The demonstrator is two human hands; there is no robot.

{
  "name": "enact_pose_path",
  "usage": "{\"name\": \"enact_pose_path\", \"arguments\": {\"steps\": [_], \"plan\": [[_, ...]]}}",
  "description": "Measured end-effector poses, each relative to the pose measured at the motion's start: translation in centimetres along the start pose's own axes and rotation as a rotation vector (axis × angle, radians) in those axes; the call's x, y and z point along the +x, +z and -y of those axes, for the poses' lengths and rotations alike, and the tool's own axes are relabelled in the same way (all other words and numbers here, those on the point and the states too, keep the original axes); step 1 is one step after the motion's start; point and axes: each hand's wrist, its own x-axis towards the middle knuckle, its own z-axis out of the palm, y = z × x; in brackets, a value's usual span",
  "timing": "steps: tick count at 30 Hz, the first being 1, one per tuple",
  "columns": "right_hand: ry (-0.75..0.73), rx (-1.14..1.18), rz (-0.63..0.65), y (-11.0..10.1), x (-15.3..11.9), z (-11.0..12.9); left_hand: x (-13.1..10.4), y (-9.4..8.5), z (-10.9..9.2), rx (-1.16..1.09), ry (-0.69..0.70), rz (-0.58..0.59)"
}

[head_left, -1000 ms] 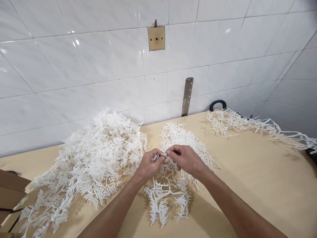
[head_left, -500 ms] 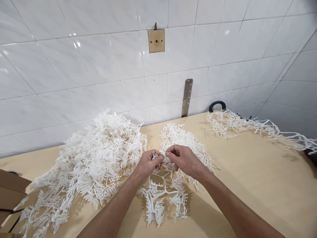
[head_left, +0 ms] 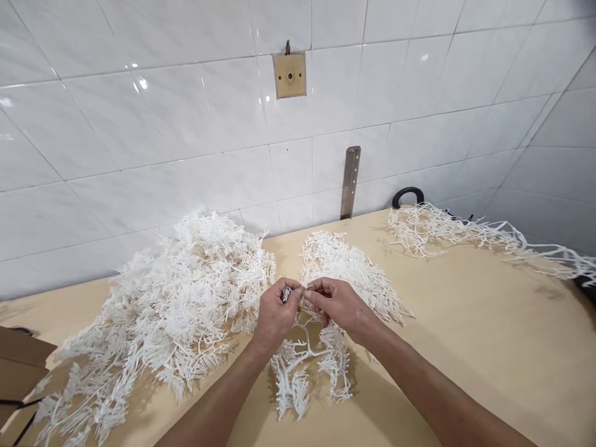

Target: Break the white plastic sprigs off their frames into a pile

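Note:
Both hands meet over the middle of the table, fingertips almost touching. My left hand (head_left: 279, 310) is closed in a pinch on a white plastic branch (head_left: 307, 352), whose bare forked stem and feathery tips hang below the hands. Something small, thin and striped white and dark shows inside its curled fingers. My right hand (head_left: 338, 305) pinches at the same spot by the left thumb; what lies between its fingertips is too small to make out. Behind the hands lies a heap of small white feathery sprigs (head_left: 344, 264). To the left spreads a large pile of white feathery branches (head_left: 190, 292).
Bare white stems (head_left: 470, 233) lie along the right back of the table (head_left: 484, 335). A black curved handle (head_left: 408, 196) stands behind them. A metal strip (head_left: 350, 183) leans on the tiled wall below a socket plate (head_left: 289, 76). A cardboard box (head_left: 21, 366) is at the left edge.
Both hands have drawn slightly closer together at the fingertips. The hanging branch has shifted up a little. The piles stay as they were.

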Motion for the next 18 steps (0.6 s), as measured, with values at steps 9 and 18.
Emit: {"name": "enact_pose_path", "arguments": {"steps": [9, 18], "plan": [[-0.042, -0.067, -0.102, 0.2, -0.2, 0.5, -0.4, 0.3, -0.7, -0.038, -0.034, 0.031], [-0.387, -0.579, -0.300, 0.8, -0.9, 0.8, -0.6, 0.3, -1.4, -0.116, -0.130, 0.042]]}}
